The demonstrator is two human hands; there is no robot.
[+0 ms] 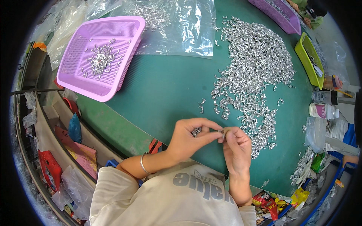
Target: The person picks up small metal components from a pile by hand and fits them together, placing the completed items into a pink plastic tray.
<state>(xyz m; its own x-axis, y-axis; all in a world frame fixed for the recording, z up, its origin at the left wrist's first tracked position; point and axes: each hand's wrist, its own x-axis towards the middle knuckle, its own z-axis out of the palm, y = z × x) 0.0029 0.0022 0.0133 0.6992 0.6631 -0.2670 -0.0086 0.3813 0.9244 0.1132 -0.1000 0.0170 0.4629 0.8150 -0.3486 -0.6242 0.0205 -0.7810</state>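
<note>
Both my hands meet above the near part of the green table. In the curled fingers of my left hand (pixel 190 137) sit several small curved metal pieces (pixel 196 131), shiny and silver. Its thumb and forefinger pinch one small metal piece (pixel 221 132). My right hand (pixel 237 147) closes its thumb and forefinger on the same spot, fingertips touching the left ones; the piece is mostly hidden there. Just beyond the hands spreads a large pile of like metal pieces (pixel 256 60). A few loose ones (pixel 202 105) lie apart at its left edge.
A pink plastic basket (pixel 126 71) with some pieces stands at the left. Clear plastic sheeting (pixel 181 47) holds more pieces at the back. At the right are a green bin (pixel 316 77), a white bottle (pixel 320 111) and a dark jar (pixel 324 97). Another person's hand (pixel 307 22) shows far right.
</note>
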